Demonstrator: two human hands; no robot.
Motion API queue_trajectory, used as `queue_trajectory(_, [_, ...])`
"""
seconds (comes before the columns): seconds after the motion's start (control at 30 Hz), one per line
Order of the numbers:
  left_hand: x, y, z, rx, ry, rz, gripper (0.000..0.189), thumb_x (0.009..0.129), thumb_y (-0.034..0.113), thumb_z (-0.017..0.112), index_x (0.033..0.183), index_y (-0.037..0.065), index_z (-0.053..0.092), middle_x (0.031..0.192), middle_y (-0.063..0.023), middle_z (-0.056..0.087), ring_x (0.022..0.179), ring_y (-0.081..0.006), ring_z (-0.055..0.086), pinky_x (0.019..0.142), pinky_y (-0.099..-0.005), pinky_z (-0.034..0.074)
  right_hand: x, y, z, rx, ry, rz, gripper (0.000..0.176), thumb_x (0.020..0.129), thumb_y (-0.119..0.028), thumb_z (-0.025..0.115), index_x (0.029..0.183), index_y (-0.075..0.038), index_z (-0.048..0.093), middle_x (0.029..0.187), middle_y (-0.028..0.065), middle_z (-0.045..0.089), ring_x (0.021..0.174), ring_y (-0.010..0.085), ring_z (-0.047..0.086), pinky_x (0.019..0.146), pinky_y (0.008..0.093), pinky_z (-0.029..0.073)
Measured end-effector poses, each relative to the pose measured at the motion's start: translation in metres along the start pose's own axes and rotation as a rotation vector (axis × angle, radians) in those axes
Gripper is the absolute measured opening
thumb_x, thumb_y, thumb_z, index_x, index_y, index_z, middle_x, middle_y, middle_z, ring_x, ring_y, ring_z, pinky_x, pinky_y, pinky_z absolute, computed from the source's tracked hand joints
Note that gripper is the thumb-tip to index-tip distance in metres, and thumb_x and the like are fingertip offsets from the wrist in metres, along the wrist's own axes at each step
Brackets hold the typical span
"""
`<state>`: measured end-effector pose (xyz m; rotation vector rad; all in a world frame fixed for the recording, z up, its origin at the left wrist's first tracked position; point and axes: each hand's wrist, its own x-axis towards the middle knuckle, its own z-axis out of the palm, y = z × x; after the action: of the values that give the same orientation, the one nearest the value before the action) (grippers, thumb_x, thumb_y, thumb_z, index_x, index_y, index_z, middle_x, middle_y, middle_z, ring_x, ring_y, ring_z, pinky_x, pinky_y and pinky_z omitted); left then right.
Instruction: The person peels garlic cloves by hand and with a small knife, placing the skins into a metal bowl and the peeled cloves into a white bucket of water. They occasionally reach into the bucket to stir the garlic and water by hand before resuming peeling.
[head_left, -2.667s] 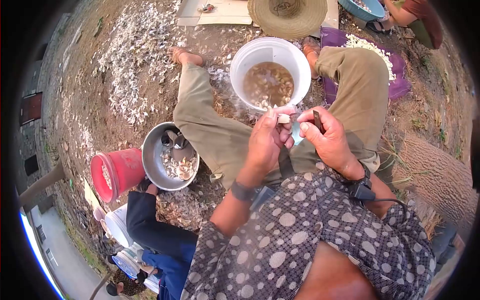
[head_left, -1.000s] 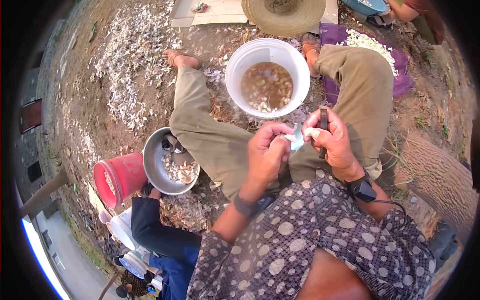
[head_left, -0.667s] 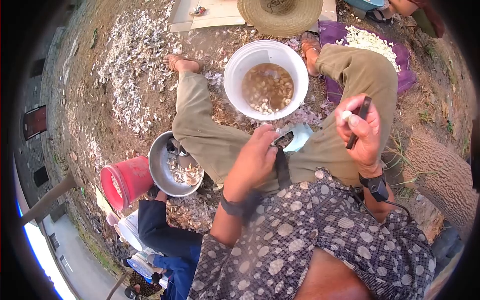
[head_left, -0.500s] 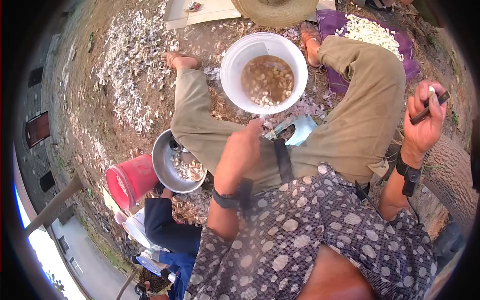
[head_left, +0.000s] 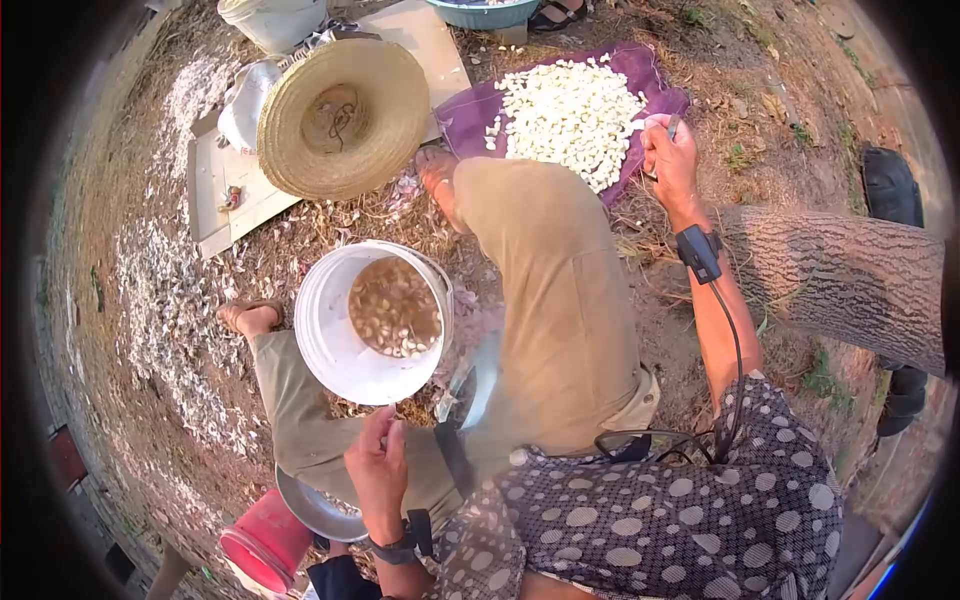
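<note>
My right hand (head_left: 669,165) is closed around a small dark-handled knife (head_left: 673,127), at the right edge of a heap of peeled white cloves (head_left: 568,115) on a purple cloth (head_left: 470,122). A pale bit, perhaps a clove, shows at its fingertips. My left hand (head_left: 378,462) has its fingers pinched together just below the rim of a white bucket (head_left: 322,330); whatever they hold is too small to name. Brownish water with cloves (head_left: 395,307) fills the bottom of the bucket, which stands between my legs.
A straw hat (head_left: 390,120) lies on cardboard (head_left: 215,185) beyond the bucket. At the lower left are a metal basin (head_left: 318,508), a red bucket (head_left: 268,540) and another person's dark sleeve (head_left: 342,580). A tree trunk (head_left: 830,275) lies at the right. Peels cover the left ground.
The view has swung right, bringing the whole heap and hat into sight. My right hand, with the knife, has moved from beside my knee to the heap's edge.
</note>
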<state>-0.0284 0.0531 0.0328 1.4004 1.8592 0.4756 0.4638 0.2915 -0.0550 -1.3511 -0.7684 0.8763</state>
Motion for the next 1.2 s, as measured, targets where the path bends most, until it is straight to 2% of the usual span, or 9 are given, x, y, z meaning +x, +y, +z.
queue_trajectory(0.27, [0.044,0.000,-0.016,0.020,0.108,0.147,0.014,0.090,-0.003,0.065,0.103,-0.003,0.069,0.103,-0.0186,0.069,0.095,-0.0285,0.069,0.084,-0.0369,0.054,-0.043,-0.022,-0.016,-0.033,0.019,0.084,0.011,0.102,-0.015,0.060,0.107,-0.006,0.060,0.071,-0.0044,0.049,0.055,0.0033,0.041,0.046,0.0203,0.033])
queue_trajectory(0.37, [0.069,0.006,-0.034,0.063,0.070,0.154,0.018,0.090,0.001,0.067,0.107,-0.002,0.069,0.100,-0.0158,0.071,0.069,-0.0238,0.067,0.063,-0.0321,0.053,-0.086,-0.052,-0.039,-0.164,0.031,0.047,0.014,0.103,-0.016,0.058,0.112,-0.005,0.060,0.071,-0.0049,0.047,0.059,0.0025,0.040,0.050,0.0203,0.032])
queue_trajectory(0.47, [0.103,-0.014,-0.035,0.139,0.015,0.147,0.018,0.090,0.012,0.071,0.103,0.000,0.070,0.095,-0.0178,0.071,0.079,-0.0358,0.069,0.073,-0.0404,0.054,-0.126,-0.069,-0.090,-0.311,0.061,0.070,0.018,0.104,-0.018,0.058,0.116,-0.004,0.058,0.071,-0.0048,0.046,0.059,0.0028,0.040,0.050,0.0202,0.032])
queue_trajectory(0.63, [0.146,-0.039,0.005,0.355,-0.159,0.241,0.062,0.089,0.005,0.062,0.144,-0.004,0.036,0.140,-0.0307,0.042,0.104,-0.0463,0.060,0.090,-0.0498,0.052,-0.231,-0.110,-0.151,-0.601,0.220,0.349,0.017,0.103,-0.021,0.058,0.113,-0.007,0.059,0.072,-0.0072,0.044,0.059,0.0023,0.039,0.051,0.0205,0.030])
queue_trajectory(0.73, [0.168,-0.070,0.032,0.262,-0.296,0.191,0.052,0.090,0.002,0.055,0.139,-0.008,0.040,0.135,-0.0325,0.046,0.115,-0.0489,0.055,0.093,-0.0518,0.050,-0.300,-0.166,-0.159,-0.695,0.399,0.642,0.015,0.102,-0.020,0.058,0.110,-0.008,0.059,0.080,-0.0058,0.046,0.066,0.0016,0.042,0.056,0.0191,0.032])
queue_trajectory(0.77, [0.174,-0.081,0.041,0.344,-0.277,0.289,0.042,0.088,-0.002,0.050,0.130,-0.008,0.050,0.113,-0.0307,0.062,0.102,-0.0440,0.065,0.084,-0.0515,0.054,-0.324,-0.178,-0.169,-0.745,0.377,0.617,0.016,0.102,-0.021,0.059,0.109,-0.007,0.059,0.082,-0.0046,0.049,0.069,0.0019,0.043,0.058,0.0192,0.033])
queue_trajectory(0.93, [0.214,-0.101,0.058,0.512,-0.737,0.045,0.029,0.083,-0.005,0.050,0.107,-0.006,0.066,0.074,-0.0205,0.069,0.064,-0.0349,0.070,0.068,-0.0478,0.058,-0.434,-0.214,-0.209,-0.847,0.334,0.575,0.016,0.101,-0.021,0.060,0.106,-0.006,0.059,0.083,-0.0033,0.052,0.071,0.0039,0.046,0.060,0.0209,0.035])
queue_trajectory(1.1, [0.223,-0.150,0.088,0.645,-0.811,-0.060,0.025,0.084,0.004,0.055,0.105,-0.001,0.068,0.079,-0.0215,0.072,0.066,-0.0346,0.072,0.069,-0.0439,0.059,-0.476,-0.213,-0.217,-0.796,0.287,0.663,0.014,0.101,-0.018,0.060,0.102,-0.004,0.058,0.082,-0.0029,0.053,0.071,0.0059,0.047,0.060,0.0226,0.036])
queue_trajectory(1.2, [0.234,-0.168,0.107,0.622,-0.642,-0.126,0.035,0.084,0.010,0.059,0.117,0.000,0.065,0.090,-0.0234,0.073,0.080,-0.0366,0.073,0.075,-0.0447,0.058,-0.405,-0.217,-0.149,-0.798,0.289,0.730,0.012,0.100,-0.016,0.061,0.102,-0.005,0.059,0.083,-0.0026,0.053,0.072,0.0076,0.048,0.063,0.0238,0.037])
